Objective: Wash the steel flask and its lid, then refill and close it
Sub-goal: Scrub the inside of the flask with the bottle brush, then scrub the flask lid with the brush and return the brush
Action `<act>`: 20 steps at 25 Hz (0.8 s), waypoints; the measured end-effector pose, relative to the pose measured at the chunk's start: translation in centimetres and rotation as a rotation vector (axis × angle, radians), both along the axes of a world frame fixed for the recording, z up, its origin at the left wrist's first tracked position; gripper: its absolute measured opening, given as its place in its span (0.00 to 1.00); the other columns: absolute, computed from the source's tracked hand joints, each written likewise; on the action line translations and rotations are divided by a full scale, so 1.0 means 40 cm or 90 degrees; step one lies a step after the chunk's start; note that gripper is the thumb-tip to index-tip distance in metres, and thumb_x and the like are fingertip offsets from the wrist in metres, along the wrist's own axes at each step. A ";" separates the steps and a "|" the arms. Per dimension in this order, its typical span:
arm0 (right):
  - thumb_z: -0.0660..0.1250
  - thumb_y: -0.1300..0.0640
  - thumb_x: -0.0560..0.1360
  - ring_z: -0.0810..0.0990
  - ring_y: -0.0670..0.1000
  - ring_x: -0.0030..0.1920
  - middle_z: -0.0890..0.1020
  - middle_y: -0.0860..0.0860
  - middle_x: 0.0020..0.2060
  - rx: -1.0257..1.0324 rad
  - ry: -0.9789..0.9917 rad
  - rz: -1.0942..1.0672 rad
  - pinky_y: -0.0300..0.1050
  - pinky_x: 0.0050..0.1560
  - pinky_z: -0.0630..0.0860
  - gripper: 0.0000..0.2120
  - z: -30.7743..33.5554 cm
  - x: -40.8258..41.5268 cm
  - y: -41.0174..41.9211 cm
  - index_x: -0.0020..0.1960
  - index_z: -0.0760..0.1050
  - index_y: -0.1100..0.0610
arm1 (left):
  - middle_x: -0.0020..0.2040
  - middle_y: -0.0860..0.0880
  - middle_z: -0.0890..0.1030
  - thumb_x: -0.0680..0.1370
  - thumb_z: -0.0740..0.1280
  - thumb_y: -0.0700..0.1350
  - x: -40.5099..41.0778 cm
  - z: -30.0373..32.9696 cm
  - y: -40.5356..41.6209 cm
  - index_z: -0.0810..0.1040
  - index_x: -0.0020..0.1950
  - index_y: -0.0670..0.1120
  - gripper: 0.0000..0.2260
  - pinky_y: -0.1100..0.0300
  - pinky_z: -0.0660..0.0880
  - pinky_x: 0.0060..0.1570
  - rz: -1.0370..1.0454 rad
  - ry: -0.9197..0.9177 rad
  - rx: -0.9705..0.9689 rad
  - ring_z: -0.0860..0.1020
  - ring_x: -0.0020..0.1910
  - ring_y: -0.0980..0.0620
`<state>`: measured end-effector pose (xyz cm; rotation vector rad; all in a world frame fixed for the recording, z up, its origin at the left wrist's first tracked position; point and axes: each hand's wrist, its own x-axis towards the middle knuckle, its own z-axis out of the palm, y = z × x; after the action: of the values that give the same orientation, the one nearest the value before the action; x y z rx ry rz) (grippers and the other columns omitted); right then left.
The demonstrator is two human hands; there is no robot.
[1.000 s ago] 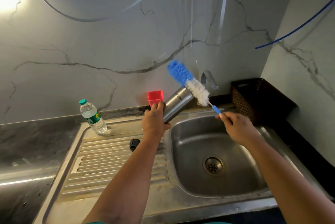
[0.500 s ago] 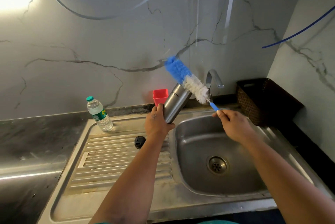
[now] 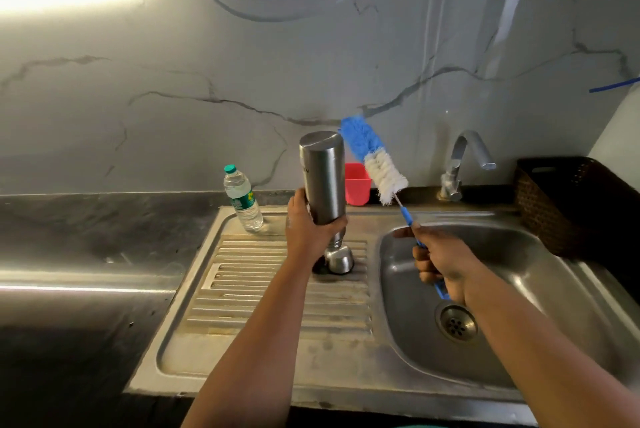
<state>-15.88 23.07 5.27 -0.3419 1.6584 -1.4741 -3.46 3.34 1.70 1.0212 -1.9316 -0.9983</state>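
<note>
The left hand (image 3: 313,230) is covering the lower part of the steel flask (image 3: 323,181), and the flask is hiding the lid (image 3: 341,259) behind it in part. The right hand (image 3: 441,263) is concealing the middle of the brush (image 3: 375,159) handle. The basket (image 3: 568,206) is running off the right edge.

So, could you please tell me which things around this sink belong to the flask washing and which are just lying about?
In use:
- steel flask, held upside down by the left hand
- bottle brush, gripped by the right hand
- tap and sink

Lying about, at least for now:
- plastic water bottle
- red cup
- dark woven basket
</note>
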 end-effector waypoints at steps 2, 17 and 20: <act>0.54 0.48 0.83 0.57 0.45 0.25 0.62 0.47 0.25 0.014 0.003 0.023 0.39 0.23 0.57 0.18 -0.019 0.038 -0.043 0.55 0.79 0.56 | 0.60 0.53 0.77 0.60 0.82 0.52 0.063 -0.012 -0.033 0.68 0.67 0.53 0.39 0.49 0.77 0.58 0.035 0.016 0.021 0.77 0.57 0.50; 0.53 0.49 0.83 0.55 0.44 0.23 0.61 0.48 0.25 0.014 -0.039 -0.007 0.36 0.19 0.55 0.19 -0.116 0.134 -0.200 0.55 0.77 0.61 | 0.56 0.53 0.77 0.66 0.81 0.43 0.246 -0.134 -0.209 0.69 0.61 0.50 0.30 0.55 0.75 0.52 0.028 -0.097 0.111 0.76 0.56 0.50; 0.53 0.49 0.83 0.56 0.44 0.24 0.61 0.48 0.25 0.029 -0.029 -0.007 0.37 0.20 0.56 0.19 -0.122 0.134 -0.206 0.54 0.77 0.60 | 0.55 0.54 0.76 0.66 0.81 0.42 0.247 -0.150 -0.221 0.69 0.62 0.49 0.30 0.58 0.71 0.49 0.038 -0.074 0.131 0.75 0.54 0.51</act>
<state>-10.52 14.81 0.38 -0.2737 1.6573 -1.4399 6.41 -5.49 -4.29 1.2709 -1.9080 -1.1427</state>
